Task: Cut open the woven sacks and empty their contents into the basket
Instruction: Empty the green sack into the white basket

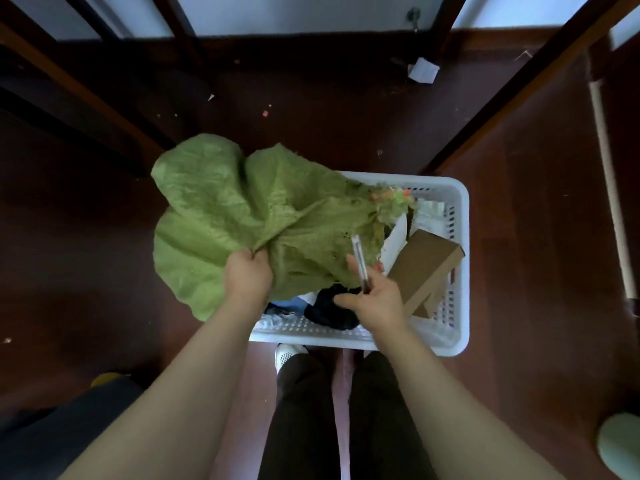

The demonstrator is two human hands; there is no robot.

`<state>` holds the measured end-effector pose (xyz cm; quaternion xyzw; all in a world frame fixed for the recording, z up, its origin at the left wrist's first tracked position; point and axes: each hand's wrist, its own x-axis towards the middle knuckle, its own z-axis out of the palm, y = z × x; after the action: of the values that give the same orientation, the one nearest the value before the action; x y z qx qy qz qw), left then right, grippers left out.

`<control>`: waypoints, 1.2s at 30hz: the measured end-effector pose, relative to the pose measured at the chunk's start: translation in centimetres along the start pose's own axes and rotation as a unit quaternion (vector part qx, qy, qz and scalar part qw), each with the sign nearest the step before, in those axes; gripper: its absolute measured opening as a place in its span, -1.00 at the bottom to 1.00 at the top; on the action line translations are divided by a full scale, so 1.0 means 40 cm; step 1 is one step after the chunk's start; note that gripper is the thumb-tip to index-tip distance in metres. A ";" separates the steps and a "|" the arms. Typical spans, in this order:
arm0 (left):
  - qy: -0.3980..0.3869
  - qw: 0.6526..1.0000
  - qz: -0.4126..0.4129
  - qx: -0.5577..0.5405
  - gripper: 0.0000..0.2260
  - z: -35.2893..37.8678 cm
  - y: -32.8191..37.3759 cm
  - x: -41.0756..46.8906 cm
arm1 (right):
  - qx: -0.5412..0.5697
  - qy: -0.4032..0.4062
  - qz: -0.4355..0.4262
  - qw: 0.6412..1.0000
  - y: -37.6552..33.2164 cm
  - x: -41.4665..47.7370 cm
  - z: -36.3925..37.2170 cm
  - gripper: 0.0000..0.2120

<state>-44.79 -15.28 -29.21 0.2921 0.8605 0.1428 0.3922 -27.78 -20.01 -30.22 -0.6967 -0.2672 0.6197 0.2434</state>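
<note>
A limp green woven sack (221, 209) hangs over the left half of a white plastic basket (460, 216) on the dark floor. My left hand (246, 274) grips a bunched fold of the sack near its lower middle. The sack's frayed cut mouth (391, 199), with orange and green threads, points into the basket. My right hand (375, 299) holds a slim cutter (360, 265), its blade pointing up against the sack's cloth. Inside the basket lie a brown cardboard box (427, 268), white packets (429, 211) and dark cloth (332, 308).
Dark wooden furniture legs (86, 95) stand at the left and a slanted one (512, 88) at the right. A white paper scrap (422, 71) and small litter lie on the floor behind. My legs and a white shoe (287, 355) are just below the basket.
</note>
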 end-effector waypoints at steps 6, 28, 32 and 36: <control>-0.119 0.979 -0.035 -0.164 -0.86 -0.015 0.091 -0.067 | -0.053 0.041 -0.043 0.997 0.003 0.044 0.075 -0.62; 0.015 0.973 0.152 0.173 -0.26 0.057 -0.196 -0.028 | 0.252 0.175 0.017 0.952 -0.168 0.021 -0.034 -0.69; 0.064 0.988 0.130 0.057 -0.70 0.042 -0.203 0.032 | 0.205 0.198 -0.028 0.958 -0.153 0.056 -0.056 -0.75; 0.045 0.990 0.137 0.001 -0.80 0.010 -0.181 0.024 | 0.040 0.227 -0.133 0.964 -0.108 0.036 -0.060 -0.44</control>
<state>-47.82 -20.40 -33.47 0.4011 0.8290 0.2074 0.3299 -25.57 -15.88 -28.11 -0.7669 -0.2703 0.4175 0.4056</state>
